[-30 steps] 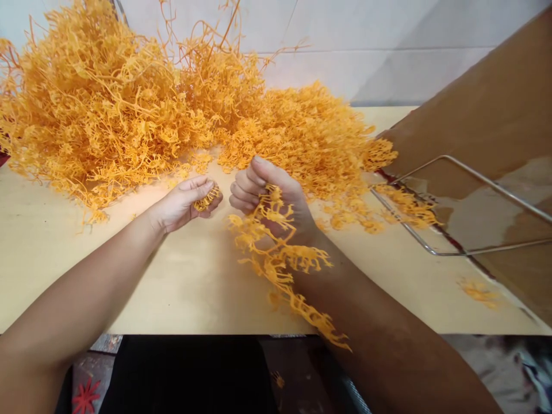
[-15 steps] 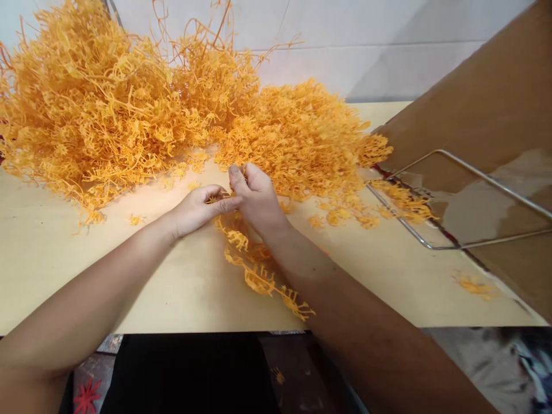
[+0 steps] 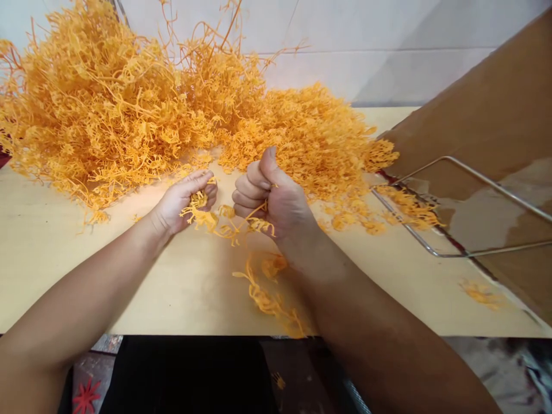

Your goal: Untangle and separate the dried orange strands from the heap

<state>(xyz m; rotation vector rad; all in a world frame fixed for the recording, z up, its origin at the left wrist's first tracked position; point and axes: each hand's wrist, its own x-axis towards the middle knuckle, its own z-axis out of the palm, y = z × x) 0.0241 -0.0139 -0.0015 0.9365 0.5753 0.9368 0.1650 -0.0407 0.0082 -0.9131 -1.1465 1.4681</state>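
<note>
Between the two hands, a thin strand of orange plastic sprigs (image 3: 224, 221) is stretching just above the table. The left hand (image 3: 183, 198) is curling its fingers (image 3: 202, 179) around one end of it, and a small frilly bunch is showing in the palm. The right hand (image 3: 276, 198) is clenching into a fist around the other end, with the thumb (image 3: 268, 161) pointing up. The rest of the strand is hanging below the right wrist and lying on the table, almost to the near edge.

The sprigs are looking like soft moulded plastic: thin bent stems with many small spiky tufts, all in one bright orange colour.

Half a second ago the hands were touching each other, low near the heap; now they are standing apart and a little raised, and the strand is being pulled open between them.

Behind the hands, a big tangled heap of sprigs (image 3: 129, 109) is covering the far part of the pale wooden table (image 3: 64, 270), high at the left and flatter at the right. On the right, a brown bag (image 3: 495, 115) is being held open by a metal wire frame (image 3: 431, 247), and a few loose sprigs (image 3: 407, 204) are lying at its mouth. What is deeper inside the bag I cannot tell.
</note>
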